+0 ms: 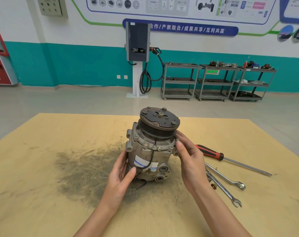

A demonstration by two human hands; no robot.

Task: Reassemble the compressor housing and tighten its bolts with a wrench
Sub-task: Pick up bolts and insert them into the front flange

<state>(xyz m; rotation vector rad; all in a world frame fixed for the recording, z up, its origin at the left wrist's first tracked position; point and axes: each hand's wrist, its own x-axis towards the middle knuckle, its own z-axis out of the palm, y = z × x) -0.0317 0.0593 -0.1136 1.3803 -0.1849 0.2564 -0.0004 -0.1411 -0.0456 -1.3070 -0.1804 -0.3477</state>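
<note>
Compressor [151,147] is judged heavy, rigid cast metal. It is cradled low by the left hand [122,175], fingers relaxed; a flange bolt [177,140] is pinched by the right hand [189,158]. Best held by the body.

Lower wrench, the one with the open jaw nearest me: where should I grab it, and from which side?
Take the wrench by its bare mid-shank, from above and the right. It lies flat on the board; its far end tucks under the right hand beside the other wrench, so the near half is freer.
</note>
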